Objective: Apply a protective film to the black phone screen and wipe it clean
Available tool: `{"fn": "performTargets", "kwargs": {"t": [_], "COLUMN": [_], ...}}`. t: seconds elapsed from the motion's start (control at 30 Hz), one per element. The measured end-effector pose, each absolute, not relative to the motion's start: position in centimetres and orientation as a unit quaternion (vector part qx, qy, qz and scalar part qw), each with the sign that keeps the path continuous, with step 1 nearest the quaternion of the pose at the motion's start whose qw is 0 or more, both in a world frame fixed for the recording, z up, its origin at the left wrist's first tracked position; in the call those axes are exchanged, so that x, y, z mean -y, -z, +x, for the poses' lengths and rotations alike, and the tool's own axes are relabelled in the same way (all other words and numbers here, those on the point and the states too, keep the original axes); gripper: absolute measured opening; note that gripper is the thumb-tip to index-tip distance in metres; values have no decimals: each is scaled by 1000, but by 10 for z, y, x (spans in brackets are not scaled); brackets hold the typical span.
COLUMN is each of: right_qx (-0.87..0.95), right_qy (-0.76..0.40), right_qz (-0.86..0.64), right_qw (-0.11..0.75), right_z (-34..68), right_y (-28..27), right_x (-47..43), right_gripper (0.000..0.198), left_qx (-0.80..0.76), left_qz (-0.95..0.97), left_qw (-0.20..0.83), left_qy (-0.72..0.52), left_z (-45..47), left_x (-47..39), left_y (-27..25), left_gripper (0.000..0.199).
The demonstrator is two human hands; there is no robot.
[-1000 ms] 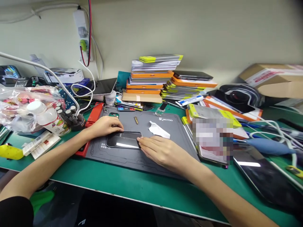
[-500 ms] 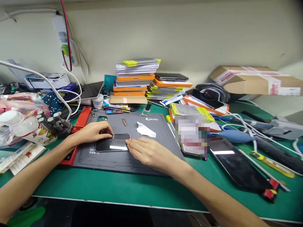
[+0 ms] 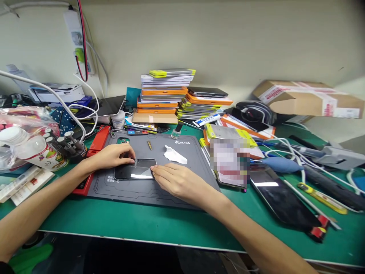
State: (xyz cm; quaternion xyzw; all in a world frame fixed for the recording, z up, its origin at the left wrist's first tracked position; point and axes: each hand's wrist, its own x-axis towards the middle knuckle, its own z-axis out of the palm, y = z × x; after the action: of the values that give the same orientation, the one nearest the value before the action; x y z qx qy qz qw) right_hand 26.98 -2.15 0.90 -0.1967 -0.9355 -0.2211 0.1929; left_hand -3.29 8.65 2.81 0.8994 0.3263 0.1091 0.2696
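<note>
A smartphone [image 3: 137,170] with a dark, glossy screen lies sideways on the grey work mat [image 3: 168,190]. My left hand [image 3: 118,155] is closed at its upper left edge, thumb and fingers pinching there. At the phone's right end my right hand [image 3: 172,179] grips the edge, fingers pressed together. Behind the phone are a small brass-coloured bit [image 3: 149,145] and a crumpled white wipe [image 3: 175,155]. A small green circuit board [image 3: 123,140] sits just beyond my left hand.
Stacked flat boxes [image 3: 162,93] stand at the back, with a small glass bottle [image 3: 176,132] before them. A large dark-screened device [image 3: 285,201], a yellow cutter [image 3: 322,198] and a blue air blower [image 3: 281,164] lie to the right. A white-capped bottle [image 3: 34,148] stands left.
The view has shifted slightly. Both hands stay at the two ends of the phone, which lies in nearly the same place on the mat.
</note>
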Motion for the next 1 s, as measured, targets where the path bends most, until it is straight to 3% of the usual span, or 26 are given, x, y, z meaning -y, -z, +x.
{"fn": "performTargets", "kwargs": {"t": [0.37, 0.53, 0.73, 0.9, 1.0], "right_qx": [941, 938, 941, 926, 926], "right_qy": [195, 131, 88, 38, 10], "right_qz": [-183, -220, -260, -327, -330], "right_qw": [208, 233, 199, 184, 180], "right_z": [275, 280, 285, 288, 290], "right_y": [-12, -16, -13, -9, -8], "right_x": [18, 15, 9, 4, 1], "right_gripper": [25, 21, 29, 55, 54], "left_qx": [-303, -302, -305, -309, -309], "left_qz": [905, 905, 902, 899, 898], "left_qw": [276, 278, 284, 290, 291], "left_qy": [-111, -113, -114, -114, -115], "left_z": [-33, -33, -31, -30, -29], "left_x": [-81, -80, -81, -83, -84], "left_y": [-31, -30, -29, -29, -28], "left_gripper": [20, 20, 19, 20, 18]}}
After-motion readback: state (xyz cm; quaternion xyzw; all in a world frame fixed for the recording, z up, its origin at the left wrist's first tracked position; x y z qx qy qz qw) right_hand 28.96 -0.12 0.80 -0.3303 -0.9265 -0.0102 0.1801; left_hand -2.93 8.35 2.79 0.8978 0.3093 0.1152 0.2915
